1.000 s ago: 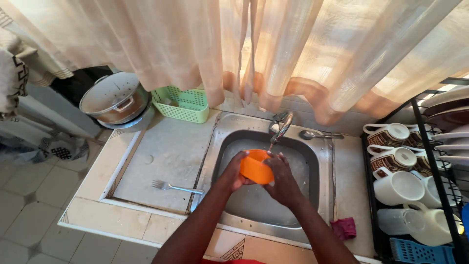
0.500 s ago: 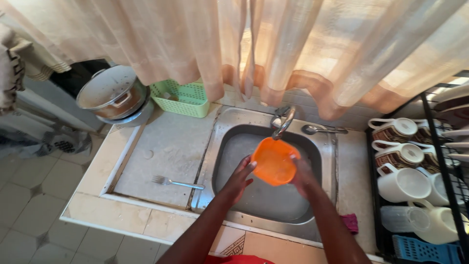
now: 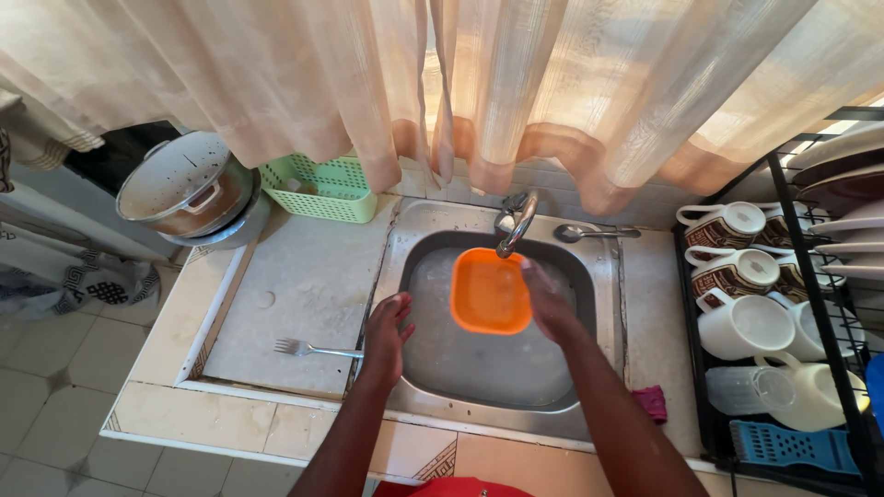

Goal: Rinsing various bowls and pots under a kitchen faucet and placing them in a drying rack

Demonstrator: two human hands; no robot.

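While your right hand (image 3: 551,308) holds orange bowl (image 3: 490,291) under tap (image 3: 516,221), fingers pinching its right rim, bowl faces you, over sink (image 3: 599,267). Left hand (image 3: 387,333) empty, fingers spread, just left of bowl. Fork (image 3: 318,348) on table.

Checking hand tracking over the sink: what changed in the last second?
The left hand let go of the orange dish and dropped to the sink edge near the fork. The right hand alone now holds the dish, turned open-side up under the tap. Fork, pot, and mugs unchanged.
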